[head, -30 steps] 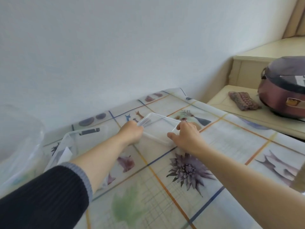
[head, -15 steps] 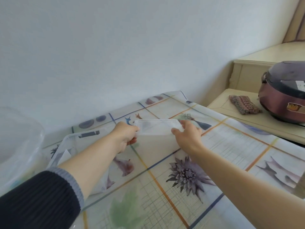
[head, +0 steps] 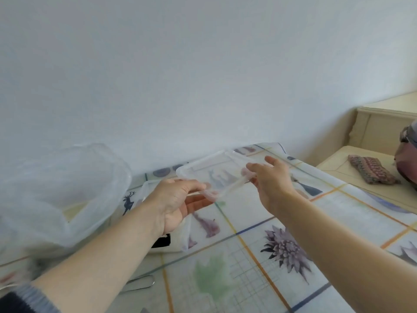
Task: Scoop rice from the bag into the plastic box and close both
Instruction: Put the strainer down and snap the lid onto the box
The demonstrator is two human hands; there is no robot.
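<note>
Head view. Both hands hold a shallow clear plastic lid (head: 216,175) in the air above the table (head: 338,213). The left hand (head: 178,202) grips the lid's near corner, thumb on top and fingers curled beneath. The right hand (head: 270,181) pinches the lid's right-hand edge between thumb and fingers, with the outer fingers held straighter.

A second ago the same piece lay flat on the patterned cloth with both hands at its edges. Half a second ago it was tipped up on edge. Now it is clear of the table, roughly level, and carried leftward.

The plastic box (head: 144,190) stands on the table under and behind the left wrist, partly hidden by it, and a black label (head: 161,241) shows at its near side. The rice bag (head: 67,188) is the large, blurred translucent shape at far left, just beside the box. No rice can be made out in either one.

The held piece reads as the box's lid, though it is too transparent to be sure. If so, the box is now uncovered, scooping has not begun, and both closings are still to do.

At right are a knitted cloth (head: 372,170) and part of a rice cooker (head: 408,159), and a bent metal wire (head: 141,285) lies near the left forearm
</note>
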